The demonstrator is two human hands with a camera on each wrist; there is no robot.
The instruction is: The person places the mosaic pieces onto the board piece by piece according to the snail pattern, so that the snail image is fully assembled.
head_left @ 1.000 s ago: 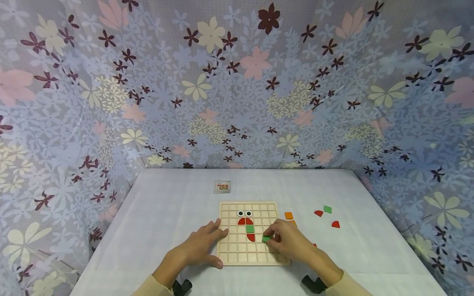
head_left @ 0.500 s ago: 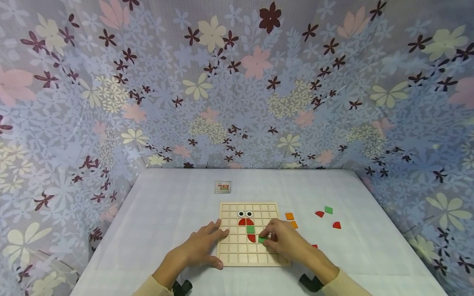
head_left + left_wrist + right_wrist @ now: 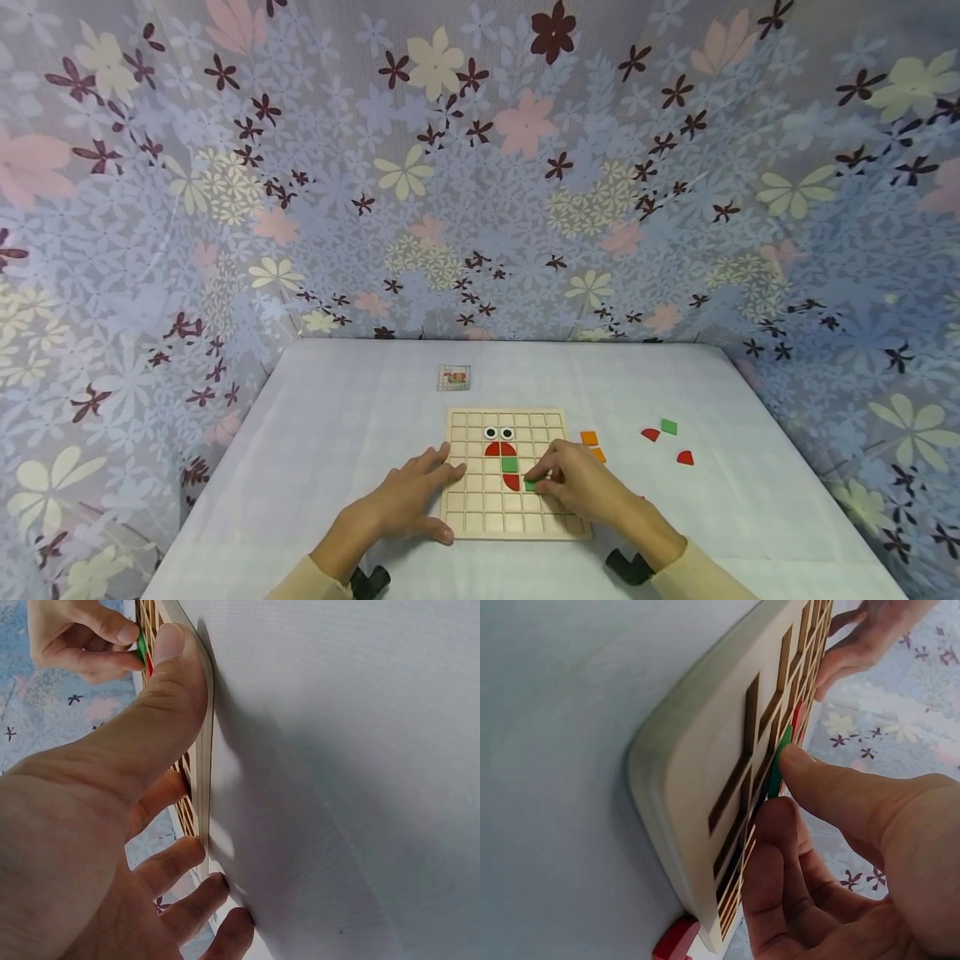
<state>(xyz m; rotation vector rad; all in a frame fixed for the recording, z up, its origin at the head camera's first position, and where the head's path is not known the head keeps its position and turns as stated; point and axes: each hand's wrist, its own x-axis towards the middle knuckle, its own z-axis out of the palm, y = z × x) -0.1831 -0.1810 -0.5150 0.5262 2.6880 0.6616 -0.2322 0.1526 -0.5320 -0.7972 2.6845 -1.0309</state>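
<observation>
A wooden grid board (image 3: 495, 523) lies on the white-covered table. My right hand (image 3: 588, 487) pinches a green square tile (image 3: 781, 766) between thumb and fingertips, at a cell just right of a red quarter-circle tile (image 3: 511, 482). Whether the tile lies flat in its cell I cannot tell. My left hand (image 3: 408, 496) rests along the board's left edge, fingers spread and thumb (image 3: 171, 656) on the near left corner. Set in the grid are another green square (image 3: 509, 464), two red quarter-circles (image 3: 500, 449) side by side and two eye discs (image 3: 498, 433).
Right of the board lie two orange squares (image 3: 589, 437), a loose green square (image 3: 669, 427) and two red quarter-circles (image 3: 686, 457). Another red piece (image 3: 676, 939) lies beside the board, mostly hidden by my right hand from above. A small picture card (image 3: 454, 377) lies behind the board.
My right hand has brought the green square a little to the left, up beside the red quarter-circle, where it has stayed over the last half second. The left hand keeps its place.
</observation>
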